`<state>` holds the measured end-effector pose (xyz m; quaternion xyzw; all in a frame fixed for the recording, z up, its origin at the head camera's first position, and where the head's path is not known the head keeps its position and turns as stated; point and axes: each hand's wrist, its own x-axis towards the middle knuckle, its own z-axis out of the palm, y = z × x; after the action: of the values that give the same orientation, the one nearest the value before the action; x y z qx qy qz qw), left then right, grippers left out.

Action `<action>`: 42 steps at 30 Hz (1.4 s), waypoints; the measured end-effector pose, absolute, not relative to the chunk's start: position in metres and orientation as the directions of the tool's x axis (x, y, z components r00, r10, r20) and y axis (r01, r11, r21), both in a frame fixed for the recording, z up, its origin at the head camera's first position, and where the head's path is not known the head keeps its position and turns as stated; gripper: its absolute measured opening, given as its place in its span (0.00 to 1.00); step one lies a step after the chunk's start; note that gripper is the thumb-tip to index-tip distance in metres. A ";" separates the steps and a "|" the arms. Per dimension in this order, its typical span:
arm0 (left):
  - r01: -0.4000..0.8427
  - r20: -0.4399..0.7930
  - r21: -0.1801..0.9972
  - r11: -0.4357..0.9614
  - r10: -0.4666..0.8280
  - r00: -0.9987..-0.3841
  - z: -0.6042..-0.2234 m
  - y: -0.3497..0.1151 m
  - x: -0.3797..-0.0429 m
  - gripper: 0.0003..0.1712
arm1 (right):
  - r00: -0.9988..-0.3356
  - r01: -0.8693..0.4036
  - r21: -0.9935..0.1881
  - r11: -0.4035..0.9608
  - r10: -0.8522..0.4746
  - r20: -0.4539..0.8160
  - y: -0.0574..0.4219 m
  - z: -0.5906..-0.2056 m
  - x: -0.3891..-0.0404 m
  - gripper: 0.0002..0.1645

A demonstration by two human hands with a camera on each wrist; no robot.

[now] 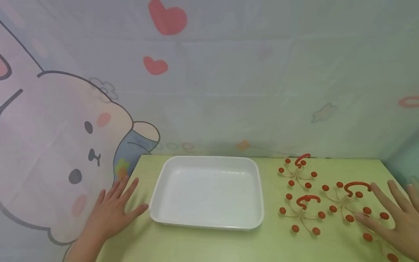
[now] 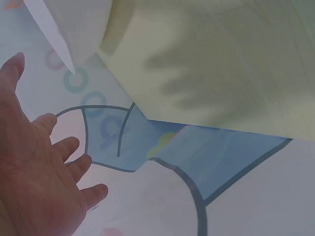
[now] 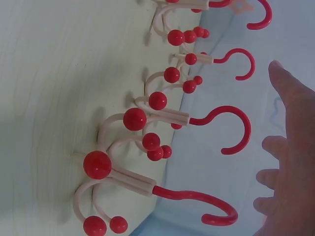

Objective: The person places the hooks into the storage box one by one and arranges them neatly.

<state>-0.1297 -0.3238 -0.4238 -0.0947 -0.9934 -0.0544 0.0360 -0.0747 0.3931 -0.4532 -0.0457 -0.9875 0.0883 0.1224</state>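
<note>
A person's two hands are reaching over a pale yellow-green table [image 1: 203, 245], held well apart with fingers spread and straight. In the head view, the left hand [image 1: 112, 214] is hovering at lower left, its thumb pointing at the left edge of a white tray [image 1: 209, 196], just beside it; whether they are touching is hard to tell. The tray is lying just below the centre. The right hand [image 1: 403, 225] is stretching in from the lower right edge, near four hangers. Each is having a red hook, a pale stem and curved pale arms ending in red balls. One hanger [image 1: 296, 174] is standing farthest back, a second [image 1: 302, 215] below it, a third [image 1: 347, 200] to the right, and a fourth [image 3: 133, 182], partly hidden by the hand, at bottom right. The right wrist view is showing them standing upright in a row, with a gap before the hand. Behind, a pale backdrop [image 1: 229, 94] is displaying a cartoon rabbit [image 1: 55, 145] at left and two red hearts [image 1: 168, 20] at upper centre.
</note>
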 end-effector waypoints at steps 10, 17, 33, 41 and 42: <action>0.247 0.118 0.034 0.968 0.241 -0.963 -0.414 -0.321 -0.139 0.54 | -0.967 -0.018 -0.194 0.981 0.032 0.252 0.394 -0.452 -0.080 0.75; 0.277 0.087 0.043 0.960 0.272 -0.958 -0.407 -0.315 -0.150 0.55 | -0.976 -0.061 -0.173 0.983 -0.023 0.215 0.387 -0.443 -0.087 0.74; 0.204 0.001 0.452 0.868 0.229 -0.974 -0.414 -0.308 -0.163 0.61 | -0.971 -0.225 -0.390 0.893 -0.174 0.162 0.368 -0.423 -0.099 0.60; 0.150 -0.021 0.587 0.796 0.200 -0.980 -0.429 -0.308 -0.168 0.56 | -0.960 -0.260 -0.441 0.859 -0.181 0.213 0.354 -0.425 -0.102 0.47; 0.137 -0.032 0.595 0.792 0.193 -0.981 -0.431 -0.308 -0.169 0.56 | -0.962 -0.258 -0.456 0.852 -0.182 0.205 0.352 -0.426 -0.102 0.45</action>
<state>-0.1688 -0.3078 -0.4312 -0.0873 -0.9454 -0.3107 -0.0456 -0.1024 0.3516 -0.4258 0.1147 -0.9591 0.2468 0.0773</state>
